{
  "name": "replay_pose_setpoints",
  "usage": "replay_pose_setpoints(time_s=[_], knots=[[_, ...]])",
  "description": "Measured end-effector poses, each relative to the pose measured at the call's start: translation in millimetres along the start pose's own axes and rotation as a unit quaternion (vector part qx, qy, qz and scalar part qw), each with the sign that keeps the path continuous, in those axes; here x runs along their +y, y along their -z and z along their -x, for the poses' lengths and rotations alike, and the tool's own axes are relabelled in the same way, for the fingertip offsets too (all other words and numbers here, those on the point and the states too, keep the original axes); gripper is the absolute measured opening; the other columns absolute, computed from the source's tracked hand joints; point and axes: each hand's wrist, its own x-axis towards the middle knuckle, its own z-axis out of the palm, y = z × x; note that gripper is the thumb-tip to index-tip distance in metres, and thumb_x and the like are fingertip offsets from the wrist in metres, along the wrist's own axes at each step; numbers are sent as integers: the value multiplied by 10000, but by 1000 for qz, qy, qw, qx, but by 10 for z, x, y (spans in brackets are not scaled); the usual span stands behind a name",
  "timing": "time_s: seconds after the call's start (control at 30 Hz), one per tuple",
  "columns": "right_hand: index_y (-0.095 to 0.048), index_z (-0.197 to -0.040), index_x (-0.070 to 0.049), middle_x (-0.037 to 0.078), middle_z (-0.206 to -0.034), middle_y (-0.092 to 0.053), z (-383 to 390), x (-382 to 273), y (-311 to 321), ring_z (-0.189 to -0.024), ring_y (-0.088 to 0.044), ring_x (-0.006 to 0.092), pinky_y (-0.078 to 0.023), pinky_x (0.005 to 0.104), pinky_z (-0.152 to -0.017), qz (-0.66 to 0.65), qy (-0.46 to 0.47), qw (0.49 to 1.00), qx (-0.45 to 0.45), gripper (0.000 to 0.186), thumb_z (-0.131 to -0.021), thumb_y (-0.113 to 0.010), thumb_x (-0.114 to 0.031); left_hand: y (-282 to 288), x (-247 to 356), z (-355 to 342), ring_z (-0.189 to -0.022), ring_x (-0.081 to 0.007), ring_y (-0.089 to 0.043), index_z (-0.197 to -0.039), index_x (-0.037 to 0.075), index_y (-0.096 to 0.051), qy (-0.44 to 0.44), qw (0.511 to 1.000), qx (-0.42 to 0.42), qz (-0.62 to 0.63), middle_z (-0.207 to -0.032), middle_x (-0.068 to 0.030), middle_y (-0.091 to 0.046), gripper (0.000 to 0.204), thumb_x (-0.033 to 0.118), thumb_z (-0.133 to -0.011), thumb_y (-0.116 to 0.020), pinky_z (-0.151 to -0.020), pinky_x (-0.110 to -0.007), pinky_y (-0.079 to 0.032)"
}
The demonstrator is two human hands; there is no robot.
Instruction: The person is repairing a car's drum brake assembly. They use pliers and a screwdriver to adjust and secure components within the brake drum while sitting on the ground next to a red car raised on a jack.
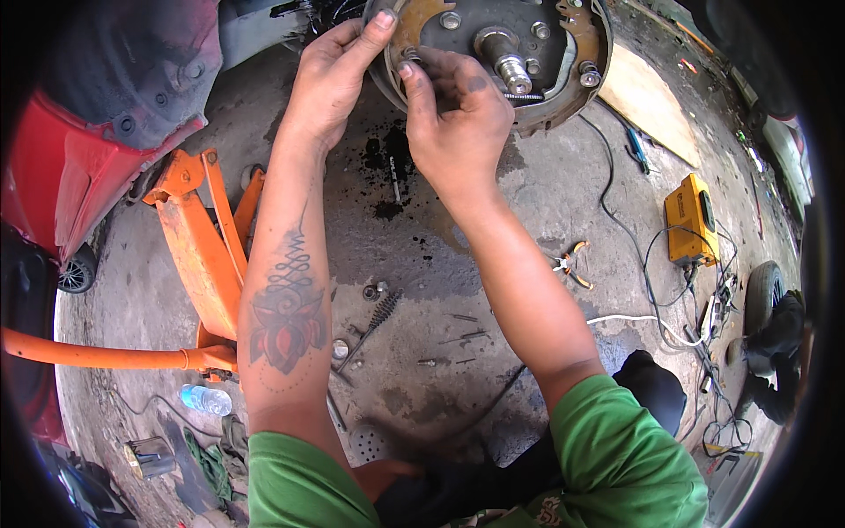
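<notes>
A drum brake assembly with a round backing plate, a wheel spindle and curved brake shoes is at the top. My left hand is closed on the plate's left edge, thumb in front and fingers mostly hidden behind it. My right hand is curled at the left shoe. Its thumb and fingers pinch at a small hold-down spring, largely covered by the fingertips. A matching hold-down spring sits on the right shoe.
An orange floor jack stands left by a red car panel. On the concrete lie pliers, a spring-handled tool and small metal parts. A yellow machine with cables is right; a water bottle is lower left.
</notes>
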Motion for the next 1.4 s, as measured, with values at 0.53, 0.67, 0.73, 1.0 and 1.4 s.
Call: replay_pose_setpoints(time_s=[0.53,0.67,0.73,1.0,1.4], knots=[[-627,-1238,-2,176,-935,-718,-33,-168,67,-837,-701,385,-554,444,-702,30,-51,996,-68,459,-853,-768,-207,294,55,-151,-963,-107,-600,-1161,-23,-657,6,998,-33,-62,-1060,-49,-680,485,443,-1029,-634,-867,-272,-460],[-667,-1247,-35,119,-928,-733,22,-230,219,-721,-716,232,-560,371,-654,111,-68,987,-95,410,-909,-775,-240,88,12,-87,-747,-6,-477,-1092,31,-660,-95,992,17,-82,-887,59,-623,395,417,-1010,-687,-641,-171,-335],[-647,-1182,-21,140,-864,-689,155,-144,390,-701,-694,299,-542,428,-635,173,-39,980,-92,413,-924,-744,-328,47,34,-97,-750,-15,-495,-1125,25,-648,-61,985,62,-147,-911,50,-634,407,415,-1014,-679,-651,-184,-362],[-629,-1127,-19,191,-961,-723,1670,262,1592,-888,-707,378,-545,491,-815,421,-370,824,-88,251,-963,-594,-207,66,-39,-147,-743,-28,-498,-991,54,-641,-97,989,10,-113,-871,51,-609,348,400,-1024,-663,-648,-210,-353],[-686,-1314,-223,149,-1163,-699,3408,641,2075,-1078,-679,360,-558,461,-901,453,-544,673,-214,404,-929,-647,-340,195,-134,-183,-936,-108,-584,-1144,9,-643,-107,992,-19,-59,-1064,-30,-671,401,398,-1064,-581,-819,-295,-455]])
